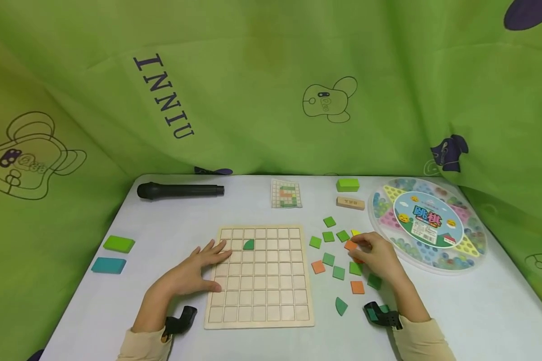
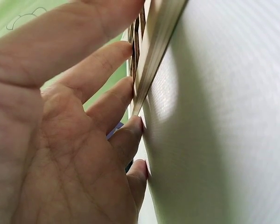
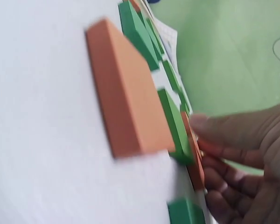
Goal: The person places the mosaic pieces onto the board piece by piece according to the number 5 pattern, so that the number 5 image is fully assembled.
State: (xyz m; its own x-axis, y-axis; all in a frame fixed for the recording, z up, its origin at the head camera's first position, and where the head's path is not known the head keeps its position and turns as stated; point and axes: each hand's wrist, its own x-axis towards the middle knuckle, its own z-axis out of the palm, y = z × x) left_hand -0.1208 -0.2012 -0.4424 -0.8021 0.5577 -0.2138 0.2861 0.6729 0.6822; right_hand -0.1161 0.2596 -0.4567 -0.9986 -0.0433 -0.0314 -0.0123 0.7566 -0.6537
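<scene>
A square wooden grid board [image 1: 259, 327] lies in front of me, with one dark green quarter-round tile [image 1: 249, 244] in an upper cell. My left hand [image 1: 190, 273] rests along the board's left edge, fingers spread and fairly straight. In the left wrist view, some fingertips touch the side of the board [image 2: 154, 51] and others the table. To the right, my right hand [image 1: 379, 255] reaches down among loose tiles. Its thumb and curled fingers pinch an orange tile [image 1: 350, 245]; the fingers partly hide another orange piece. A yellow tile [image 1: 355, 232] shows beside the fingertips.
Several green tiles [image 1: 328, 259] and orange tiles [image 1: 357, 287] lie right of the board. Behind stand a pattern card [image 1: 286, 194], a green block [image 1: 348, 185] and a wooden block [image 1: 350, 203]. A round game box [image 1: 386, 220] is at right, a black microphone [image 1: 185, 190] at back left.
</scene>
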